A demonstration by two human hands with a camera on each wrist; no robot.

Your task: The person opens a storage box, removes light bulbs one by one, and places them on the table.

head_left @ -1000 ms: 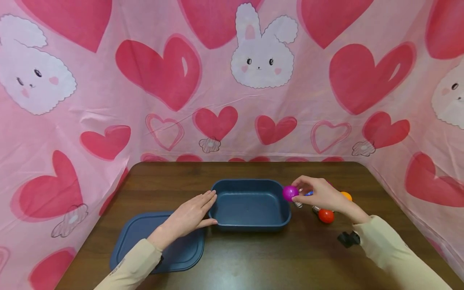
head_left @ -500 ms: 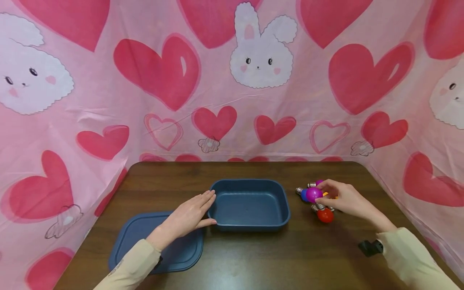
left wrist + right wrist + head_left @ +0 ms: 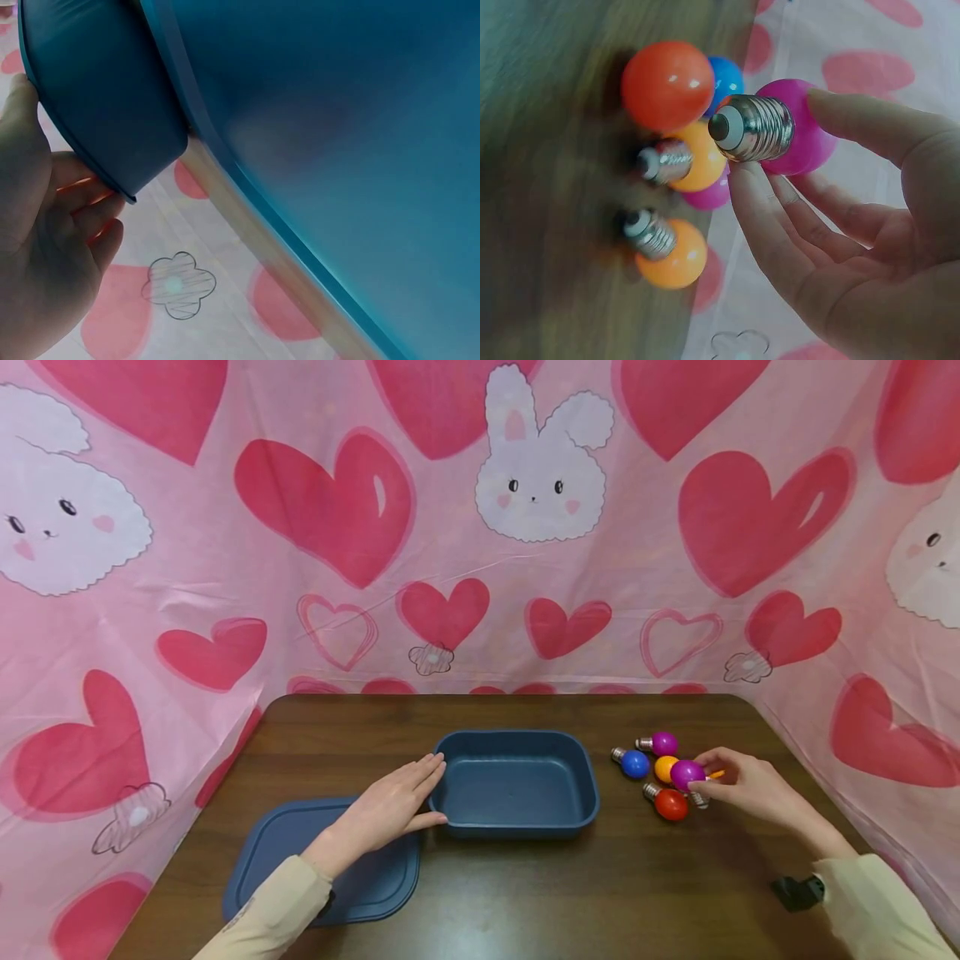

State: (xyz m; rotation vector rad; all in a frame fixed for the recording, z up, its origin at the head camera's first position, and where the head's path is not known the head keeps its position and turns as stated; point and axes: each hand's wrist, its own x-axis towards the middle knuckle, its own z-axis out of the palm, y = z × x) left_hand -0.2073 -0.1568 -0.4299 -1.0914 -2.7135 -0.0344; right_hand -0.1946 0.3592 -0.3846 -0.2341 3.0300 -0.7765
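My right hand (image 3: 761, 787) pinches a purple light bulb (image 3: 686, 775) between thumb and fingers, above the other bulbs on the right of the table. In the right wrist view the held bulb's metal screw base (image 3: 761, 126) points away from the palm. Under and around it lie a red bulb (image 3: 671, 805), a blue bulb (image 3: 635, 764), another purple bulb (image 3: 664, 743) and two orange bulbs (image 3: 676, 259), one mostly hidden by my right hand in the head view. My left hand (image 3: 390, 804) rests with extended fingers against the left rim of a dark blue container (image 3: 517, 832).
A flat blue lid (image 3: 375, 881) lies left of the container, partly under my left forearm. The brown wooden table (image 3: 525, 902) ends at a pink cloth backdrop (image 3: 570, 577) with hearts and rabbits.
My right hand has carried the purple bulb rightward from the container's right rim to over the other bulbs, uncovering several of them. My left hand stays at the container.
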